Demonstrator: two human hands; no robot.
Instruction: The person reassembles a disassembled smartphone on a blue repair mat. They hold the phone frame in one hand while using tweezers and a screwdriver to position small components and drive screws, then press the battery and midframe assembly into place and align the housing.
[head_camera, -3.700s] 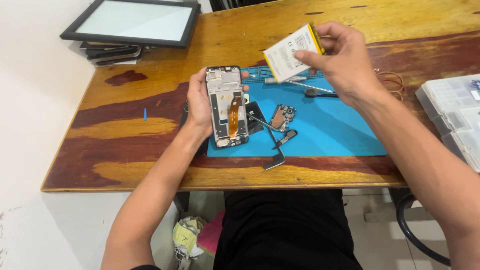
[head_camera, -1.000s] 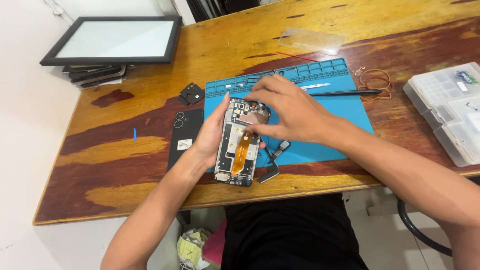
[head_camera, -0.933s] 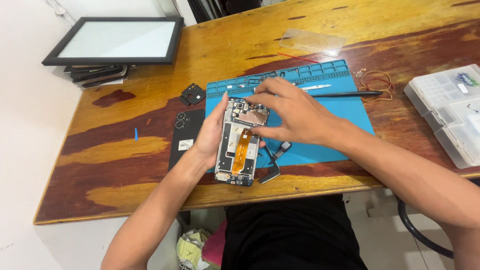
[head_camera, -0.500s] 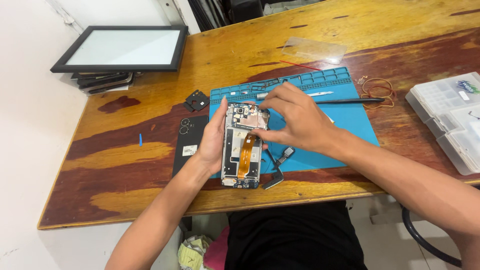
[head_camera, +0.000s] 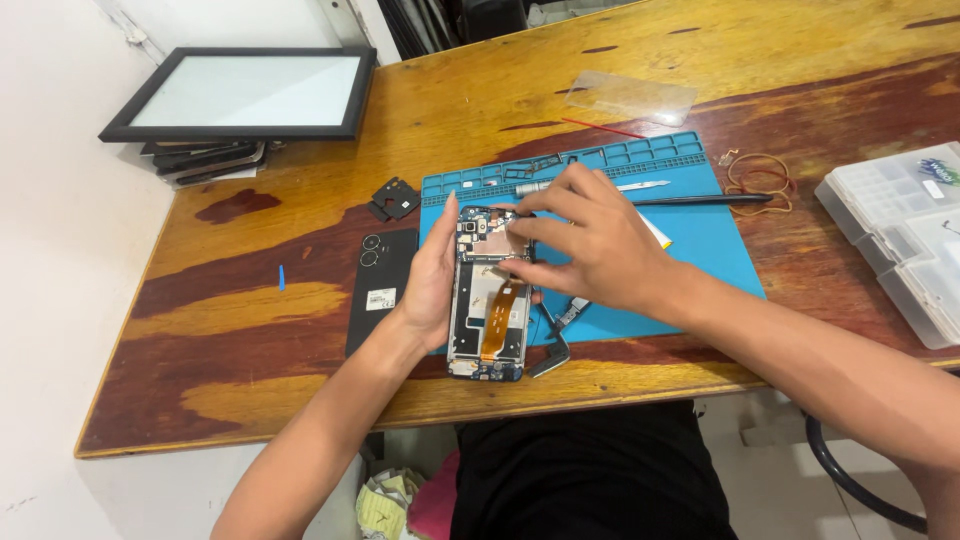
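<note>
We hold an opened phone over a blue repair mat.

Our left hand grips the opened phone along its left edge above the blue mat; our right hand pinches at its upper part, fingertips curled on the components.

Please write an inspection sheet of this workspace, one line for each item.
Surface: wooden table with a blue repair mat.
Job's things: opened phone, orange flex cable showing.
Clutter: black back cover, camera bezel, clear screen protector, black spudger, rubber bands, parts organiser, framed panel.
Grippers: left hand grips the phone's edge; right hand fingers press its upper half.
Cables: black cable under the table.
Surroundings: white wall, crumpled rags below.
</note>
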